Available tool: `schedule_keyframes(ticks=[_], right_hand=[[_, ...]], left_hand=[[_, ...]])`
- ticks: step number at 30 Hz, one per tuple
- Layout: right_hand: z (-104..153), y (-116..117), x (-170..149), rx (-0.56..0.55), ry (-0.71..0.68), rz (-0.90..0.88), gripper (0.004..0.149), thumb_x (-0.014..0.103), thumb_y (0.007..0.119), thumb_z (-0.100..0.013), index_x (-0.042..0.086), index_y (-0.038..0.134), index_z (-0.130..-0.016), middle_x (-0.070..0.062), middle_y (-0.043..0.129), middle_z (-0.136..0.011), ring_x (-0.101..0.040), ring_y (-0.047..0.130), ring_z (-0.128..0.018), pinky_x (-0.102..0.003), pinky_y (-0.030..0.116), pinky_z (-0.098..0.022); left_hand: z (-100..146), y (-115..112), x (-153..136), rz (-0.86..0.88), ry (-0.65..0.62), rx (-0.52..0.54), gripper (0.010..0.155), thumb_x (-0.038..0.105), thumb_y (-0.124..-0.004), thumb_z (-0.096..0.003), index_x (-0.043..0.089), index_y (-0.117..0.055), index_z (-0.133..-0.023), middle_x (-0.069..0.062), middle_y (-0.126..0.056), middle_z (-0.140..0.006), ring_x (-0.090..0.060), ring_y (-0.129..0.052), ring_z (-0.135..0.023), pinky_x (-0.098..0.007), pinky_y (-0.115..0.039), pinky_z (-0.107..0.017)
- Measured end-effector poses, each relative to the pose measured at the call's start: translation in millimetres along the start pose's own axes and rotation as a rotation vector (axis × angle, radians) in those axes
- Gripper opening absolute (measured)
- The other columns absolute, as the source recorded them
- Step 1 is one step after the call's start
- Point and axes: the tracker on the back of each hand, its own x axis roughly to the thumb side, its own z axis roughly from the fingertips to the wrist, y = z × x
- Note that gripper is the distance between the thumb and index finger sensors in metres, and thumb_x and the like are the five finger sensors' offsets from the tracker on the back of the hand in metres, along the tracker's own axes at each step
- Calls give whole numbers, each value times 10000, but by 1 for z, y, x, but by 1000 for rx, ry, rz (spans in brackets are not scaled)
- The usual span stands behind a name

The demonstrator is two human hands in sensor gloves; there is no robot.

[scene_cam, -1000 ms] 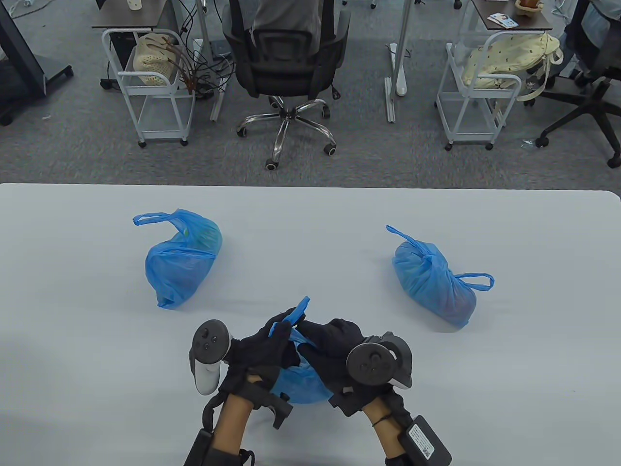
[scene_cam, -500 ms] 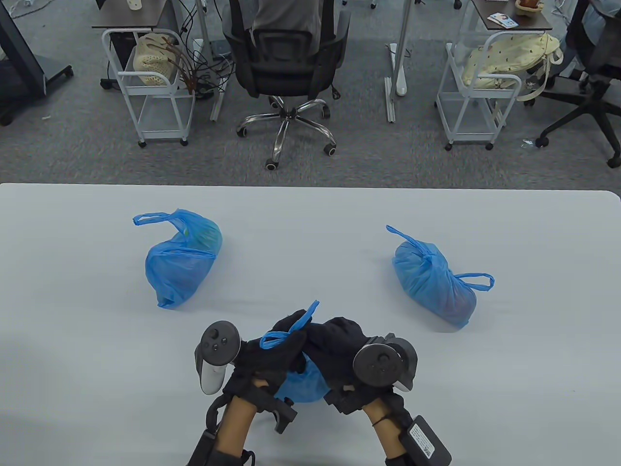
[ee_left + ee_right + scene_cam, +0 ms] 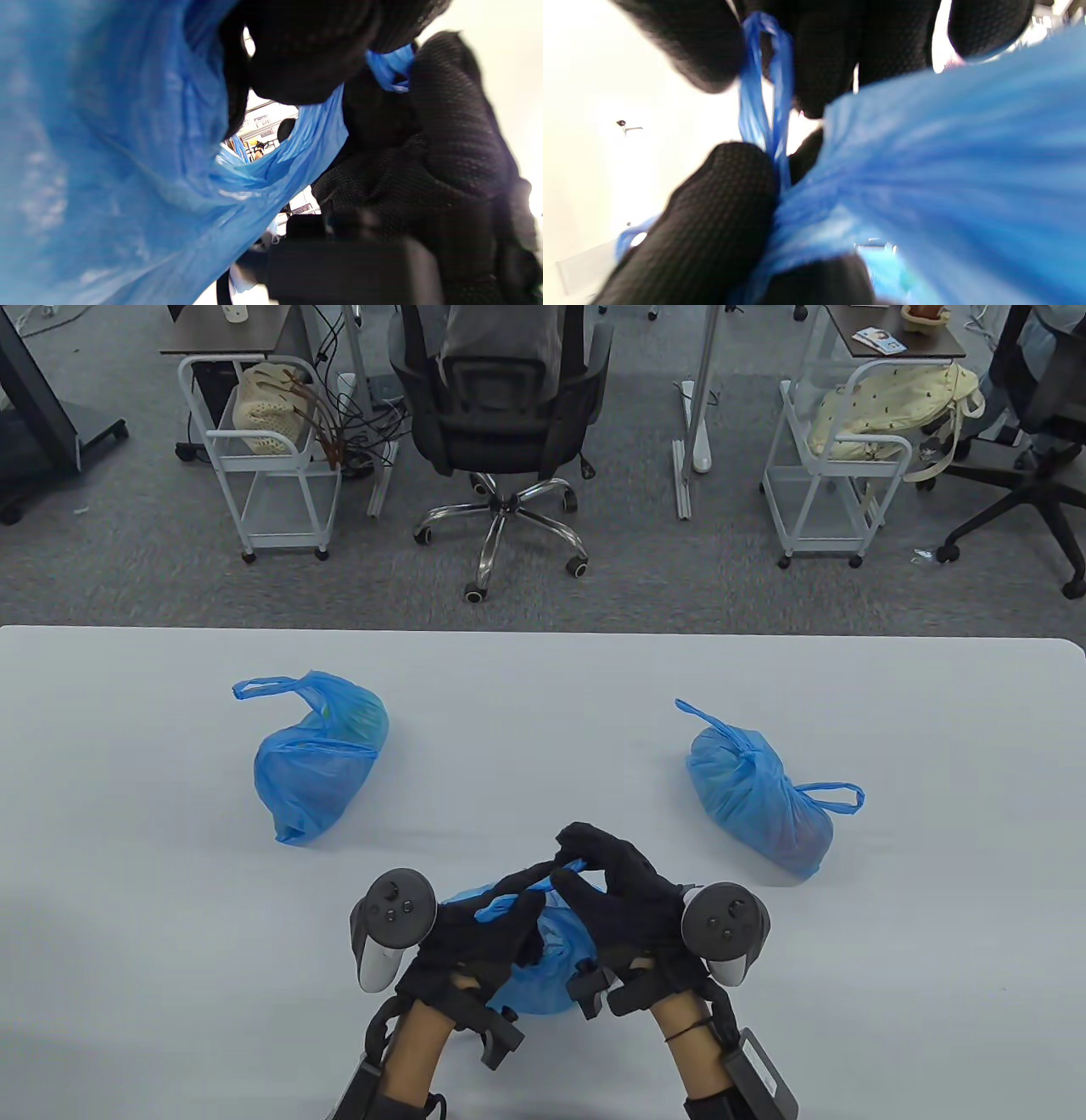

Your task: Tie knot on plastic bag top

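Note:
A filled blue plastic bag point(image 3: 543, 976) lies on the white table point(image 3: 127, 899) at the near middle, mostly under both hands. My left hand point(image 3: 488, 929) grips one thin blue handle strip point(image 3: 501, 906) on top of the bag. My right hand point(image 3: 607, 891) pinches the other handle strip point(image 3: 573, 867) just beyond it. In the right wrist view the looped strip point(image 3: 765, 97) runs between thumb and fingers over the bag point(image 3: 946, 169). In the left wrist view the bag point(image 3: 106, 169) fills the left side and a strip point(image 3: 390, 65) shows between black fingers.
A blue bag point(image 3: 318, 759) with a loose handle lies at the left. A knotted blue bag point(image 3: 759, 797) lies at the right. An office chair point(image 3: 501, 424) and wire carts point(image 3: 259, 449) stand on the floor beyond the table's far edge.
The upright handle strip has been pulled down between the hands. My right hand has turned and shifted right, its fingers now arched over the strip. My left hand has moved slightly right.

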Motion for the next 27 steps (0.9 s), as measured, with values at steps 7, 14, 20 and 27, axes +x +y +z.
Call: schedule_keyframes(ticks=[7,14,20,27], right_hand=[[2,0,8,-38,-42,3,349,324,885,-462,164,887,-771,-82,996,-576,-347,1004,-568,-658,715,-483],[0,5,9,78,-93,44,350,329,899,-450,163,900,-758,-73,1008,-543,-322,1024,-501,-608,773,-429],[-2,16,5,296,-53,118,347,333,902,-450,163,908,-753,-64,1013,-538,-308,1033,-469,-568,805,-375],[-4,13,0,321,-32,154,349,327,915,-442,163,914,-750,-65,1028,-534,-302,1045,-445,-560,815,-357]], left_hand=[[3,8,-16,286,69,48,538,548,-584,-531,302,-740,-983,82,-1093,-508,-209,-1074,-502,-572,-716,-653],[5,13,-23,386,109,84,525,540,-590,-537,306,-742,-982,70,-1090,-649,-181,-1076,-503,-549,-723,-660],[5,15,-24,393,117,90,439,469,-693,-527,316,-812,-921,28,-1049,-728,-154,-1063,-479,-524,-735,-659],[2,14,-19,357,106,71,421,443,-781,-498,306,-819,-894,-3,-988,-801,-117,-1063,-462,-493,-740,-683]])
